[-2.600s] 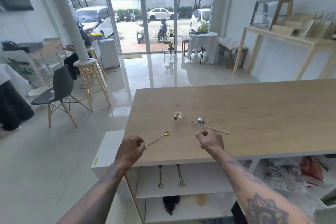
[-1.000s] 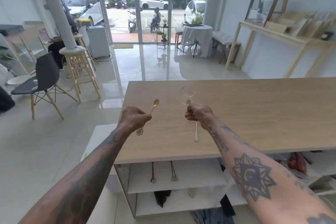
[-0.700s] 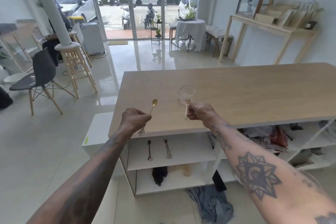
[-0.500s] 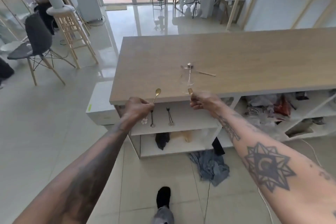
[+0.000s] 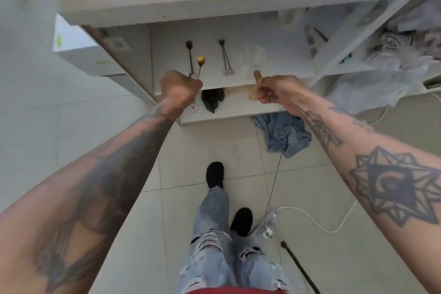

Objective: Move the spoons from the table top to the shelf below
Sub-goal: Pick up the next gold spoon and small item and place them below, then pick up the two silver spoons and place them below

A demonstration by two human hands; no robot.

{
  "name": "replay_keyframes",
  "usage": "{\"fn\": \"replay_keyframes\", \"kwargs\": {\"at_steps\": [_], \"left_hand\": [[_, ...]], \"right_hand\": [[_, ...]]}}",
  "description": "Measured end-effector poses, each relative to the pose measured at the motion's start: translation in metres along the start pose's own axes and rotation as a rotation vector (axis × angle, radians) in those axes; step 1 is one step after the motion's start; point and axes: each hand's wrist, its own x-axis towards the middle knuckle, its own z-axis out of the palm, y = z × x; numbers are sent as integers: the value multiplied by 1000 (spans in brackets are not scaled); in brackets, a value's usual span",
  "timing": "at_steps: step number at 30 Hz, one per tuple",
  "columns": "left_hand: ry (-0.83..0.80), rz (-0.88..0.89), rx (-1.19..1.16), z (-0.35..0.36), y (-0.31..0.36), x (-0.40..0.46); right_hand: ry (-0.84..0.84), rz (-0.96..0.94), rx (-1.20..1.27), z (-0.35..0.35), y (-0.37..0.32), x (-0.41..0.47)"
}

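Observation:
My left hand (image 5: 179, 89) is closed around a thin gold spoon (image 5: 201, 59), whose bowl points up over the front of the white shelf (image 5: 281, 74) under the table top (image 5: 214, 7). My right hand (image 5: 274, 89) grips the wooden handle of a clear-bowled spoon (image 5: 254, 61), its transparent bowl hanging over the same shelf. On that shelf lie a dark spoon (image 5: 190, 55) and a pair of thin dark utensils (image 5: 225, 57), lengthwise, between my hands.
A lower shelf holds a black cloth (image 5: 212, 100). Blue fabric (image 5: 284, 133) lies on the tiled floor with a white cable (image 5: 317, 222). The right compartment holds bags and clutter (image 5: 401, 55). My legs and black shoes (image 5: 214, 174) stand below.
My view has tipped steeply downward and both hands have dropped from above the table top to the level of the shelf, each still holding its spoon.

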Motion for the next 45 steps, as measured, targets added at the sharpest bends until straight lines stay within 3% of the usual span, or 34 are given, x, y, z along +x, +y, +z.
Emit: {"fn": "replay_keyframes", "kwargs": {"at_steps": [3, 7, 11, 18, 25, 30, 33, 36, 45], "left_hand": [[69, -58, -3, 34, 2, 57], [32, -130, -22, 72, -3, 122], [56, -105, 12, 99, -8, 166], [175, -23, 126, 118, -2, 193], [161, -26, 185, 119, 3, 185], [36, -23, 213, 86, 7, 144], [47, -6, 181, 46, 15, 104], [79, 111, 337, 3, 21, 60], [56, 604, 336, -103, 83, -91]], "right_hand": [[-3, -4, 66, 4, 7, 54], [46, 16, 86, 12, 8, 119], [88, 25, 76, 16, 5, 174], [121, 18, 49, 26, -4, 214], [134, -6, -21, 22, -6, 213], [143, 30, -36, 2, -19, 179], [173, 19, -44, -21, -38, 130], [190, 3, -79, -48, -60, 68], [277, -132, -214, -104, -133, -95]]}}
